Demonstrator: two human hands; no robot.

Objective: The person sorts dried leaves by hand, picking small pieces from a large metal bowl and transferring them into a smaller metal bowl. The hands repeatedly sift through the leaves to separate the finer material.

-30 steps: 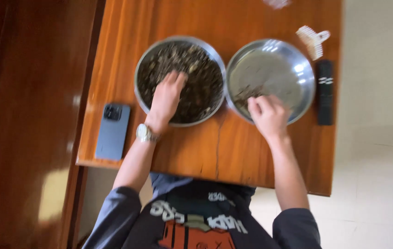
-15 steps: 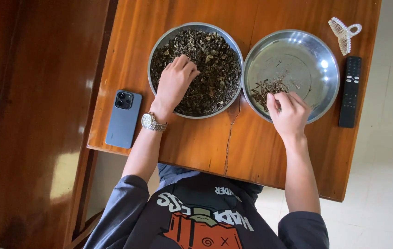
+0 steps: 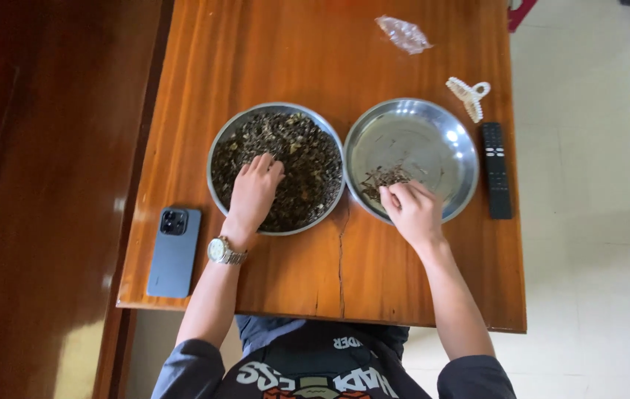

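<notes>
1. Since the earlier frame: both hands sit lower against the bowls; the left hand point(image 3: 254, 193) has drawn from the middle of the dark heap toward its 7 o'clock edge, and the right hand point(image 3: 412, 211) from the small pile toward the rim at 6 o'clock.
2. Left steel bowl point(image 3: 217, 151): nearly full of dried dark leaf bits point(image 3: 307, 159). Left hand lies palm-down on them, fingers loosely spread, clamped on nothing visible.
3. Right steel bowl point(image 3: 454, 164): mostly bare metal, one small sorted pile point(image 3: 381, 176) at its 8 o'clock. Right hand's fingertips are bunched together just beside it; whether they pinch a piece cannot be told.
4. Progress, judged: early; little is moved across, and the bulk remains unsorted.
5. Wooden table point(image 3: 293, 59), other items: phone point(image 3: 173, 251) at 8 o'clock, remote point(image 3: 496, 170) at 3 o'clock, hair claw point(image 3: 468, 94), crumpled plastic wrap point(image 3: 402, 33) at 1 o'clock.
</notes>
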